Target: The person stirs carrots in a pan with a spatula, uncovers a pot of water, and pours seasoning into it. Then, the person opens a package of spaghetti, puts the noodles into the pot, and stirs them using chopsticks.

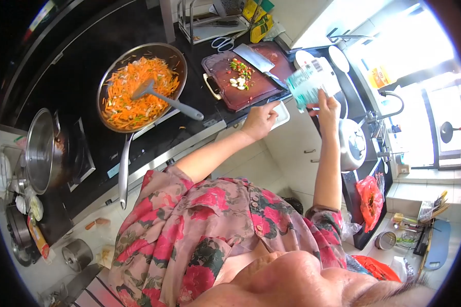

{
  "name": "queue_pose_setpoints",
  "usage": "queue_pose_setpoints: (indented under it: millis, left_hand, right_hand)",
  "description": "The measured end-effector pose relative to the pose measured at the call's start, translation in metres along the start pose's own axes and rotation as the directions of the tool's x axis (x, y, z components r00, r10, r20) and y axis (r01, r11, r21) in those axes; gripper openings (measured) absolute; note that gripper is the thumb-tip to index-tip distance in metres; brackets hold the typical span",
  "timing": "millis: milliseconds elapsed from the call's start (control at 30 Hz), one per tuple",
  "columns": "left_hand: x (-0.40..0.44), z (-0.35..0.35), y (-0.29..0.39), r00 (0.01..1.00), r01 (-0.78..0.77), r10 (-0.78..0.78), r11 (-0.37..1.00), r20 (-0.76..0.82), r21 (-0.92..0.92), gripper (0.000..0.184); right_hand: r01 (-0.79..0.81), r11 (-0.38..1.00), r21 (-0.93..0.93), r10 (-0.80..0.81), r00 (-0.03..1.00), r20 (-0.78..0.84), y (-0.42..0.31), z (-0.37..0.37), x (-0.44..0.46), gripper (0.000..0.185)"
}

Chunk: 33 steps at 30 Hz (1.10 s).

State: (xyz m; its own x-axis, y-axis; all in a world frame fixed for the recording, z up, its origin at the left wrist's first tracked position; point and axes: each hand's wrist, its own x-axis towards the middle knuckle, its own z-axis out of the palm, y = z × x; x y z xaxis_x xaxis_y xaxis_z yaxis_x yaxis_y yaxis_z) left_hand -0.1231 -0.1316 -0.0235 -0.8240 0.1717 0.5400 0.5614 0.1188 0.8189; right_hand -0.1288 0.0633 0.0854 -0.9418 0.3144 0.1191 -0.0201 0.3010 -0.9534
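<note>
Right hand: Your right hand (325,110) gripped the lower edge of a green-and-white packet (312,82), fingers closed on it.
Packet: You had it raised and tilted, to the right of the chopping board (217,73).
Left hand: Your left hand (259,122) was near the packet, index finger stretched toward it and the other fingers curled; you could not tell whether they pinched anything.
White tray: The white tray (280,117) showed just beyond that hand.
Board: A cleaver (254,58) lay on it, beside chopped red and green bits (241,66) and pale cloves (237,83).
Frying pan: To your left, the frying pan (102,105) held orange shreds (130,97), a grey spatula (171,100) resting in them.
</note>
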Motion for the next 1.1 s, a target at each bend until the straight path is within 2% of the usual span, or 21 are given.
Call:
queue_pose_setpoints:
  millis: [33,67,133,200,267,367,400,500,533,567,600,633,667,700,733,833,900,933,1000,1033,1100]
  left_hand:
    - [0.005,-0.014,0.012,0.969,0.223,-0.221,0.975,0.11,-0.009,0.037]
    - [0.005,-0.02,0.011,0.969,0.225,-0.223,0.974,0.104,-0.011,0.037]
    - [0.01,-0.028,0.003,0.906,0.42,-0.411,0.902,0.098,-0.098,0.039]
    - [0.013,-0.034,-0.009,0.911,0.411,-0.409,0.911,0.053,-0.04,0.042]
    - [0.017,-0.037,-0.016,0.887,0.462,-0.462,0.886,0.001,-0.042,0.044]
    - [0.032,-0.035,-0.029,0.882,0.462,-0.458,0.887,-0.109,0.015,0.046]
    - [0.036,-0.033,-0.033,0.833,0.531,-0.535,0.845,-0.139,-0.072,0.048]
    - [0.05,-0.021,-0.038,0.827,0.518,-0.509,0.855,-0.239,-0.026,0.048]
    - [0.056,-0.018,-0.037,0.827,0.519,-0.497,0.855,-0.263,0.017,0.047]
    - [0.061,-0.014,-0.04,0.848,0.482,-0.44,0.872,-0.295,0.083,0.047]
    - [0.064,-0.013,-0.043,0.866,0.445,-0.379,0.882,-0.326,0.155,0.046]
    - [0.066,-0.015,-0.044,0.873,0.443,-0.361,0.869,-0.327,0.221,0.045]
    - [0.068,-0.016,-0.043,0.88,0.44,-0.347,0.852,-0.325,0.282,0.043]
    - [0.064,-0.018,-0.046,0.881,0.431,-0.323,0.849,-0.346,0.305,0.035]
    - [0.061,-0.019,-0.046,0.874,0.445,-0.322,0.83,-0.364,0.335,0.022]
    - [0.038,-0.028,-0.04,0.833,0.528,-0.42,0.798,-0.361,0.291,0.012]
    - [0.018,-0.033,-0.036,0.839,0.522,-0.391,0.775,-0.379,0.356,0.011]
    - [0.005,-0.037,-0.032,0.835,0.533,-0.402,0.76,-0.375,0.372,0.012]
    - [-0.023,-0.05,-0.016,0.818,0.567,-0.438,0.726,-0.373,0.39,0.014]
    - [-0.039,-0.058,-0.004,0.809,0.575,-0.429,0.718,-0.402,0.392,0.014]
    - [-0.078,-0.077,0.027,0.709,0.702,-0.564,0.623,-0.424,0.345,0.015]
  right_hand:
    - [-0.005,0.999,-0.039,0.006,1.0,0.029,-0.001,0.015,0.017,0.039]
    - [-0.007,0.997,-0.075,0.011,0.998,0.059,-0.002,0.028,0.034,0.039]
    - [0.105,0.982,-0.154,-0.081,0.985,0.151,0.025,0.056,0.088,0.039]
    - [0.01,0.988,-0.153,0.018,0.982,0.186,0.018,0.091,0.127,0.034]
    - [0.084,0.996,-0.027,-0.077,0.977,0.197,0.032,0.131,0.174,0.032]
    - [0.066,0.997,-0.044,-0.054,0.97,0.236,0.04,0.18,0.241,0.034]
    - [0.084,0.996,-0.024,-0.076,0.966,0.246,0.046,0.197,0.254,0.036]
    - [0.15,0.98,-0.133,-0.102,0.945,0.312,0.098,0.24,0.325,0.047]
    - [0.363,0.859,-0.36,-0.286,0.925,0.25,0.105,0.246,0.336,0.048]
    - [0.394,0.788,-0.473,-0.283,0.914,0.291,0.119,0.252,0.347,0.047]
    - [0.232,0.949,-0.213,-0.145,0.922,0.36,0.079,0.233,0.311,0.047]
    - [0.168,0.967,-0.19,-0.067,0.892,0.447,0.084,0.233,0.311,0.044]
    - [0.332,0.902,-0.275,-0.163,0.853,0.495,0.092,0.231,0.307,0.039]
    - [0.359,0.912,-0.198,-0.201,0.812,0.549,0.089,0.224,0.285,0.036]
    - [0.378,0.918,-0.118,-0.239,0.766,0.597,0.079,0.213,0.26,0.034]
    - [0.317,0.946,0.068,-0.282,0.703,0.653,0.05,0.193,0.196,0.025]
    - [0.534,0.845,0.043,-0.396,0.568,0.722,0.055,0.186,0.178,0.025]
    - [0.528,0.848,0.041,-0.353,0.505,0.788,0.017,0.173,0.147,0.024]
    - [0.52,0.847,0.11,-0.324,0.34,0.883,0.009,0.171,0.108,0.026]
    - [0.351,0.934,-0.065,-0.02,0.233,0.972,-0.009,0.165,0.085,0.026]
    - [0.478,0.878,0.004,0.036,-0.076,0.996,-0.027,0.169,0.037,0.029]
